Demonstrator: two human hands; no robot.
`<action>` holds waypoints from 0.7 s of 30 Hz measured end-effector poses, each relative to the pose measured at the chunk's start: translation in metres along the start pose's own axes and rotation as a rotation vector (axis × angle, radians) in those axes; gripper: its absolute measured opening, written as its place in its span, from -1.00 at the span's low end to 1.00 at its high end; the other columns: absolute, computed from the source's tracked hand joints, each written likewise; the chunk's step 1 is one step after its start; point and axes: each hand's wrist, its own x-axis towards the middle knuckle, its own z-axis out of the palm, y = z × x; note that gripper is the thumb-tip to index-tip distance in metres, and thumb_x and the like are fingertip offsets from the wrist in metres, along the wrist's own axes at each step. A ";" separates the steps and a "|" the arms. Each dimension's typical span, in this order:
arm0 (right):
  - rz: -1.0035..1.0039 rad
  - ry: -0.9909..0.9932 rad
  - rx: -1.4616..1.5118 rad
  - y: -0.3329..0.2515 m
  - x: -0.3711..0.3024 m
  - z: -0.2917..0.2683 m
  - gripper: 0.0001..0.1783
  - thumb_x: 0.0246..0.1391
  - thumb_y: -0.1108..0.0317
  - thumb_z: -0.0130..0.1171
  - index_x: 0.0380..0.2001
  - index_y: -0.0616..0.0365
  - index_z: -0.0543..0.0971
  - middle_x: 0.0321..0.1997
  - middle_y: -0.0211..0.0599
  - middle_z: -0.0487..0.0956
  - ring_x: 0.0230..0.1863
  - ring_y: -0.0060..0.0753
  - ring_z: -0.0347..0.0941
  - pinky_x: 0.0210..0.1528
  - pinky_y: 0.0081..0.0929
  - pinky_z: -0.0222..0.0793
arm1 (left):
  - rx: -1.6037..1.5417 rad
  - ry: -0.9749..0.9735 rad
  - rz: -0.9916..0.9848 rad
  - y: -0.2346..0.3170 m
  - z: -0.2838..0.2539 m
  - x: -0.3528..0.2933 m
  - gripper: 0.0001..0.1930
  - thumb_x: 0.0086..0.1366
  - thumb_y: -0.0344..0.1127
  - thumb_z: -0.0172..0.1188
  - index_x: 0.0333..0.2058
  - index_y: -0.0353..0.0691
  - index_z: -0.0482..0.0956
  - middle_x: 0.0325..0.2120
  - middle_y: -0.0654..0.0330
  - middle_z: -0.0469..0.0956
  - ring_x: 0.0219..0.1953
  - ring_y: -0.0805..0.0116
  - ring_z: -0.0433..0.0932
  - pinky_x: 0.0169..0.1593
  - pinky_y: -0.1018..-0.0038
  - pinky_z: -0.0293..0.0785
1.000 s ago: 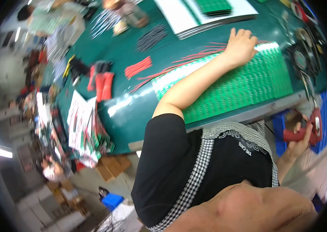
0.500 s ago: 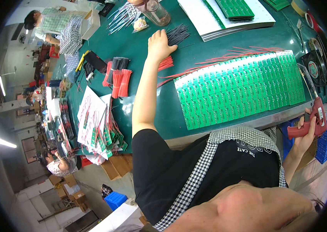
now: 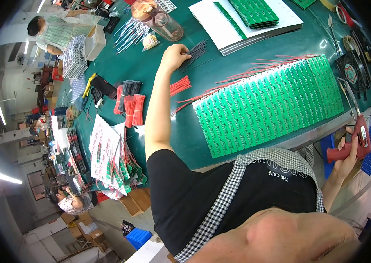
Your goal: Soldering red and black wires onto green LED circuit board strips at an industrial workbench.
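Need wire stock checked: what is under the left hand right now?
The left hand rests on loose black wires on the green table. Wire ends beneath the palm are covered.

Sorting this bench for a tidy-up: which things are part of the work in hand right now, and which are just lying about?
In use:
- left hand on the black wires
- right hand holding the red soldering gun
- green circuit boards with red leads

Lying about:
- plastic jug
- small black fan
- red wire bundles

Just one view here, a fisheye cam on my head looking steeply down past my chest, tilted so the green counter [image 3: 238, 74] runs across the top. Pretty close up, edges bend hard near the rim, with the room's floor curving away at left.
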 end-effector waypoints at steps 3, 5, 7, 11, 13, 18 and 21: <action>0.020 -0.029 -0.003 0.006 0.003 0.003 -0.60 0.16 0.36 -0.10 0.05 0.27 0.23 -0.15 -0.11 0.46 -0.59 -0.65 0.24 -0.60 -0.78 0.17 | 0.045 -0.032 0.023 -0.006 -0.010 0.004 -0.74 -0.14 -0.37 0.31 -0.41 -0.32 0.58 -0.50 0.04 0.57 -0.41 0.20 0.56 -0.29 0.41 0.45; -0.014 -0.027 -0.005 0.008 0.003 0.004 -0.60 0.16 0.36 -0.10 0.04 0.27 0.24 -0.16 -0.12 0.47 -0.60 -0.66 0.25 -0.61 -0.79 0.17 | 0.065 -0.053 0.061 -0.004 -0.016 0.007 -0.77 -0.14 -0.38 0.30 -0.44 -0.33 0.58 -0.51 0.03 0.57 -0.42 0.19 0.56 -0.30 0.41 0.45; -0.015 -0.008 -0.020 0.002 0.002 0.002 -0.61 0.16 0.36 -0.10 0.04 0.28 0.24 -0.17 -0.12 0.47 -0.61 -0.66 0.26 -0.61 -0.79 0.17 | 0.004 -0.032 0.074 0.000 -0.020 0.013 -0.76 -0.15 -0.41 0.30 -0.43 -0.34 0.59 -0.50 0.01 0.57 -0.41 0.20 0.57 -0.30 0.42 0.45; 0.003 0.007 -0.016 0.001 0.000 0.003 -0.61 0.16 0.36 -0.09 0.04 0.28 0.25 -0.17 -0.13 0.47 -0.60 -0.65 0.26 -0.60 -0.78 0.19 | -0.157 0.002 0.047 -0.013 -0.016 0.012 -0.78 -0.05 -0.45 0.20 -0.35 -0.35 0.57 -0.53 0.03 0.57 -0.45 0.28 0.58 -0.32 0.47 0.45; 0.009 -0.001 -0.012 0.007 0.000 0.003 -0.60 0.16 0.36 -0.09 0.04 0.28 0.24 -0.16 -0.13 0.47 -0.58 -0.65 0.27 -0.59 -0.78 0.20 | -0.189 0.060 0.023 -0.021 -0.011 0.005 -0.79 -0.03 -0.46 0.17 -0.34 -0.36 0.57 -0.53 0.03 0.57 -0.46 0.30 0.58 -0.33 0.48 0.45; 0.018 -0.031 0.003 0.006 0.001 0.003 -0.60 0.16 0.36 -0.09 0.04 0.27 0.24 -0.15 -0.12 0.46 -0.55 -0.64 0.27 -0.57 -0.76 0.21 | -0.286 0.140 0.027 -0.034 -0.007 0.005 -0.80 0.01 -0.49 0.14 -0.33 -0.38 0.55 -0.55 0.05 0.57 -0.47 0.33 0.59 -0.34 0.51 0.45; 0.004 -0.021 -0.022 0.003 0.001 0.003 -0.60 0.16 0.36 -0.09 0.04 0.27 0.24 -0.14 -0.12 0.46 -0.56 -0.64 0.27 -0.57 -0.77 0.21 | -0.227 0.123 0.015 -0.028 -0.008 0.010 -0.80 0.02 -0.50 0.13 -0.32 -0.40 0.55 -0.55 0.05 0.58 -0.47 0.35 0.58 -0.34 0.52 0.45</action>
